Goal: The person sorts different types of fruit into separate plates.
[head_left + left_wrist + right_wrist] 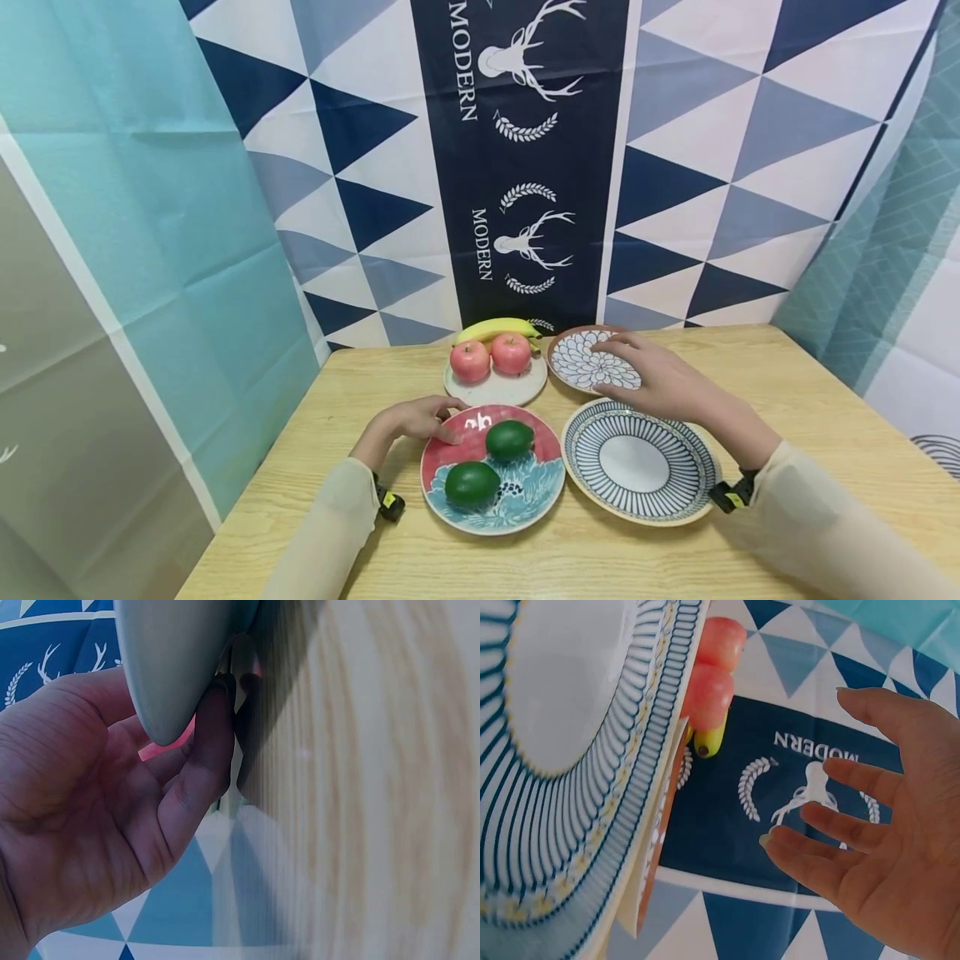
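My left hand [420, 419] pinches the left rim of a red and blue flower-patterned plate [525, 512], thumb on top. In the left wrist view, fingers [202, 757] reach under the pale underside of this plate [169, 675]. Two dark green, lime-like fruits [472, 485] lie on it. My right hand [667, 383] hovers with fingers spread and nothing in them, above the blue-striped plate [633, 462] and the brown-rimmed petal-patterned plate [585, 362]. In the right wrist view, the right hand [877, 832] is apart from the striped plate.
Behind the red plate, a white plate [498, 390] holds two red apples [470, 362] and a yellow banana [498, 327]. All the plates stand close together on a light wooden table [345, 383]. A patterned curtain [525, 167] hangs at the table's back edge.
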Motion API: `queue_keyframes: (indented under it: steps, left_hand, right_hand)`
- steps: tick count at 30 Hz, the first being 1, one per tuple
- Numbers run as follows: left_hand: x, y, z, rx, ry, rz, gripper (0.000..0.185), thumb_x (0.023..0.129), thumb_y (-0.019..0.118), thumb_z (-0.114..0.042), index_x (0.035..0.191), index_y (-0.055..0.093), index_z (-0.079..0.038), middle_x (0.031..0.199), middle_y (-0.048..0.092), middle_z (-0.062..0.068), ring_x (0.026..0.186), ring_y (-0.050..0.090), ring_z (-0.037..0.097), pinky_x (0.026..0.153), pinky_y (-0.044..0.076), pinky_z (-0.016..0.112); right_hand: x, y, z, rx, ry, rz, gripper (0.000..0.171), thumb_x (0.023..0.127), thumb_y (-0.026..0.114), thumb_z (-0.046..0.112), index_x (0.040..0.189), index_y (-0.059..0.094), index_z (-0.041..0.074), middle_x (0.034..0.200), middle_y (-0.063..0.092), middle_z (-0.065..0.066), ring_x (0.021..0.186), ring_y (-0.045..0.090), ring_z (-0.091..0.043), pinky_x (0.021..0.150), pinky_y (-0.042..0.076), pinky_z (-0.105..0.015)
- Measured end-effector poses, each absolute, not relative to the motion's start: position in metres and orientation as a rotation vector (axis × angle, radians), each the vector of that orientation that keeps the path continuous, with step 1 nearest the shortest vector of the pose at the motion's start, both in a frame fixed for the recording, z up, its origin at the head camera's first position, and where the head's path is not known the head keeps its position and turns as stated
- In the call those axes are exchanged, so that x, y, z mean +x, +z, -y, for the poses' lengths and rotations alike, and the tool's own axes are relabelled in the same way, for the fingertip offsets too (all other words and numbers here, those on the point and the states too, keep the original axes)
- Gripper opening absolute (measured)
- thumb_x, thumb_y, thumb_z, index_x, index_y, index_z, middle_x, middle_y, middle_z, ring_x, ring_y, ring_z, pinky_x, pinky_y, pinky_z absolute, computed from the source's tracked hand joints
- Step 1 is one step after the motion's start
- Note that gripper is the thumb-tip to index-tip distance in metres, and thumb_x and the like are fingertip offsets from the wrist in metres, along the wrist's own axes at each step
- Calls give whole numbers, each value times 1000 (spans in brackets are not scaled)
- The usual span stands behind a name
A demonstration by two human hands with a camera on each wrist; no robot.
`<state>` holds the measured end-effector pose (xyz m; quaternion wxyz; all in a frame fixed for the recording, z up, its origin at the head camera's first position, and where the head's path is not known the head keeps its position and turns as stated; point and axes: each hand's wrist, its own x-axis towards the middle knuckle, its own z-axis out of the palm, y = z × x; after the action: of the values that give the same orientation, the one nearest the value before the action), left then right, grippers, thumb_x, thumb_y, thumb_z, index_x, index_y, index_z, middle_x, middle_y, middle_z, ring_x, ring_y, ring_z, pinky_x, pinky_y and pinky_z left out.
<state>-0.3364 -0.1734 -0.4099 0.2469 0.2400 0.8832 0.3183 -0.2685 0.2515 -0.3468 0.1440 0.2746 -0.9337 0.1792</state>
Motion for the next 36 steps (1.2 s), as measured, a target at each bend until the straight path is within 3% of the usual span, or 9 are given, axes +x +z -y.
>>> queue_keyframes:
  steps: [8, 14, 18, 24, 36]
  left_hand:
    - [-337, -406, 174, 669, 857, -2413, 50, 94, 79, -25, 141, 65, -20, 133, 63, 7, 121, 57, 29, 109, 46, 55]
    - [-338, -404, 173, 663, 862, -2414, 50, 93, 80, -27, 140, 65, -21, 131, 64, 6, 121, 57, 28, 109, 46, 55]
    - [-339, -402, 172, 667, 862, -2415, 49, 94, 80, -26, 140, 66, -22, 130, 64, 5, 120, 57, 28, 109, 46, 55]
    - [-342, -405, 173, 679, 848, -2419, 50, 93, 80, -26, 140, 66, -20, 127, 65, 6, 117, 58, 26, 108, 47, 53]
    - [-341, -409, 175, 664, 852, -2414, 49, 93, 80, -26, 140, 66, -21, 131, 64, 7, 120, 57, 28, 110, 45, 55]
  right_hand:
    - [-271, -349, -274, 737, 486, 2686, 59, 96, 79, 36, 143, 62, 7, 147, 56, -24, 131, 56, -49, 104, 47, -69]
    - [-266, -352, -289, 714, 450, 2693, 57, 97, 78, 36, 141, 63, 2, 128, 66, -22, 104, 67, -34, 86, 55, -57]
    - [-266, -357, -298, 706, 449, 2695, 53, 95, 80, 34, 134, 67, 0, 118, 69, -17, 99, 68, -32, 80, 56, -52]
    - [-267, -366, -310, 667, 466, 2743, 45, 95, 80, 31, 124, 70, -1, 115, 71, -20, 98, 71, -38, 81, 59, -54]
    - [-269, -376, -318, 572, 444, 2994, 45, 91, 83, 32, 113, 73, -6, 99, 74, -18, 93, 71, -39, 80, 58, -56]
